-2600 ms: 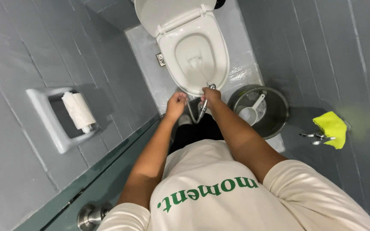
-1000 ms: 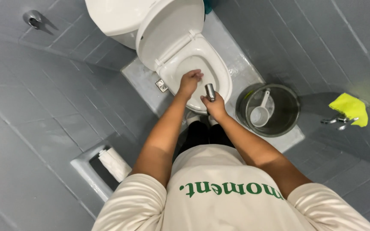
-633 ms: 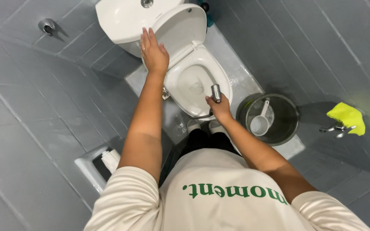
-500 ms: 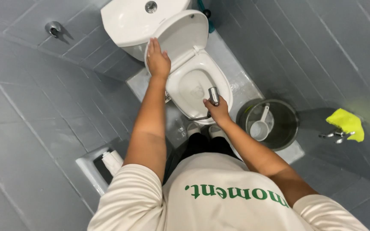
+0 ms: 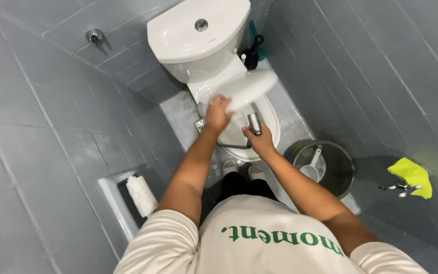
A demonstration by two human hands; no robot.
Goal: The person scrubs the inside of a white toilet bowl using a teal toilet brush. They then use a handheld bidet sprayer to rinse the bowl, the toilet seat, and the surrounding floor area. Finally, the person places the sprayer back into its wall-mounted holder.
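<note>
**One toilet, one sprayer, two busy hands**

Quick count of what's in the stall: one white toilet [image 5: 198, 45] with a single flush button on the tank, one toilet lid [image 5: 249, 87] (blurred, sitting partway down over the bowl), one metal spray nozzle [image 5: 254, 123], one toilet paper roll [image 5: 141, 195] in its wall recess, one metal bucket [image 5: 338, 162] with one white scoop [image 5: 311, 167] inside, one yellow cloth [image 5: 411, 175] by a wall tap, and one dark brush [image 5: 252, 53] tucked beside the tank.

The left hand [image 5: 218, 112] is curled closed on the near edge of the lid, fingers wrapped on it. The right hand [image 5: 259, 142] is closed in a grip around the sprayer, nozzle end sticking up out of the fist, with its hose looping back under the wrist.

The sprayer is right over the bowl, just beside the left hand and just below the lid's edge. Bucket is on the floor to the right of the toilet, near the right forearm.
</note>
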